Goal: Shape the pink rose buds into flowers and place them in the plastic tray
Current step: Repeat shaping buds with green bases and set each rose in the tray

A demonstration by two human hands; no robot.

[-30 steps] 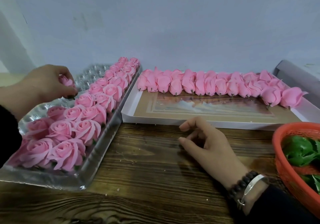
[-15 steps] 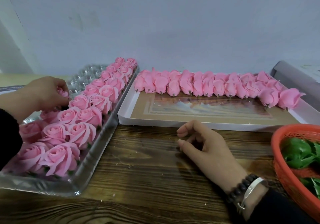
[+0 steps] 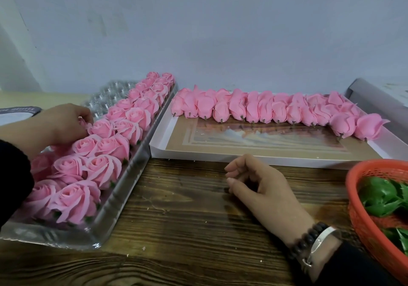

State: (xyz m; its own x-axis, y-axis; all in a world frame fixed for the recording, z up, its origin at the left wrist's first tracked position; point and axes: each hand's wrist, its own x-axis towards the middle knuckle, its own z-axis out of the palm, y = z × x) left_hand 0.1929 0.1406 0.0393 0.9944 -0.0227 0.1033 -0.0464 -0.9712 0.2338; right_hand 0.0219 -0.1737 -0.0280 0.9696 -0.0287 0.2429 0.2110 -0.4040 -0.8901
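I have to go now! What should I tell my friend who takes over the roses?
Left hand: fingers curled round a shaped rose, setting it into the plastic tray.
Right hand: empty, loosely curled, resting on the wooden table.
Done: two full rows of opened roses in the tray, a third row begun.
Left: the row of closed buds in the white box; empty tray cups at the back.

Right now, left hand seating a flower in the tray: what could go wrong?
1. The left hand presses a rose down among close-packed shaped roses; its fingers could crush neighbouring petals.
2. The plastic tray seems to overhang the table's near edge; downward pressure might tip it.
3. The right hand rests empty, not steadying the tray.
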